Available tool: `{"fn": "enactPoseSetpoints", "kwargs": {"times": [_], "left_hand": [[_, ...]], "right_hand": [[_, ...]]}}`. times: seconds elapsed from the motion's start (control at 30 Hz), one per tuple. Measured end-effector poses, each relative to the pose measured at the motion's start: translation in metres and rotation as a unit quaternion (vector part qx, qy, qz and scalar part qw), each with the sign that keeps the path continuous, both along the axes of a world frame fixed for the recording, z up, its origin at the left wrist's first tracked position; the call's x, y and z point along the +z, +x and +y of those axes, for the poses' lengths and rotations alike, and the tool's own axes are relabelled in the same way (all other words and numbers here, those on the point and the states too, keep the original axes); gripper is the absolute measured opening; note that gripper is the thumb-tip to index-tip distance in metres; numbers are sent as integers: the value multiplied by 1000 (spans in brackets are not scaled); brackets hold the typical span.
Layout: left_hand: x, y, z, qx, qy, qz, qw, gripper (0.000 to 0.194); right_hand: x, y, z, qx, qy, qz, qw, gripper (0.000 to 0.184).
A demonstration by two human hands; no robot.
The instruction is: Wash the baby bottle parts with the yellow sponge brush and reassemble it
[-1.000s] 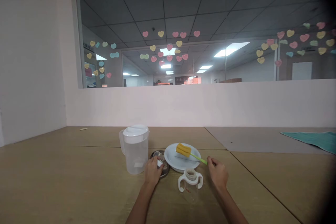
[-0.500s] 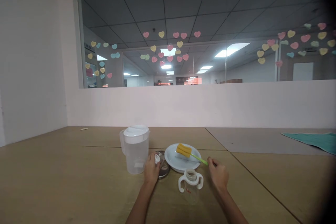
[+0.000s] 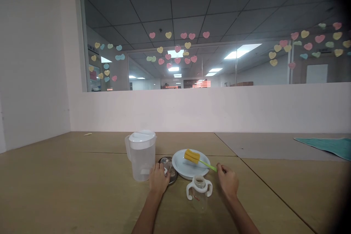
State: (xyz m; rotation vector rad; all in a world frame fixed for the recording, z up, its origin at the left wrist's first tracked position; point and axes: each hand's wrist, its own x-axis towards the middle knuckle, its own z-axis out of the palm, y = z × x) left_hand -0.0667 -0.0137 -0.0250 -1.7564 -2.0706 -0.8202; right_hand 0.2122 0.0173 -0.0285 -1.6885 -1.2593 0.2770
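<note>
My left hand (image 3: 158, 179) is closed round a small white piece at the rim of a small metal dish (image 3: 172, 179), which holds a clear nipple (image 3: 165, 161). My right hand (image 3: 228, 181) pinches the green handle of a sponge brush (image 3: 192, 157) whose yellow head rests on a white plate (image 3: 183, 168). Between my hands stands a clear baby bottle (image 3: 199, 190) with a white two-handled collar and no cap. A translucent lidded pitcher (image 3: 141, 154) stands just left of my left hand.
All of it sits on a wide tan table (image 3: 68, 186). A teal cloth (image 3: 327, 145) lies at the far right. A white wall with a glass window bearing heart stickers (image 3: 175, 53) runs behind the table.
My left hand lifted the small white piece slightly, then lowered it back to the dish's rim. My right hand has stayed on the brush handle.
</note>
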Motion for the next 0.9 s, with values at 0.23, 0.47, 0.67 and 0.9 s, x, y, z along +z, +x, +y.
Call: {"fn": "enactPoseSetpoints", "kwargs": {"times": [0.23, 0.47, 0.67, 0.9], "left_hand": [[3, 0, -3, 33, -8, 35, 999, 20], [1, -3, -4, 50, -21, 48, 997, 22], [2, -2, -6, 52, -25, 52, 997, 25], [4, -4, -8, 31, -21, 64, 997, 25]], "right_hand": [[0, 0, 0, 3, 1, 5, 1000, 48], [3, -1, -3, 7, -8, 9, 1000, 47], [3, -1, -2, 0, -6, 3, 1000, 48], [1, -1, 0, 5, -12, 6, 1000, 47]]}}
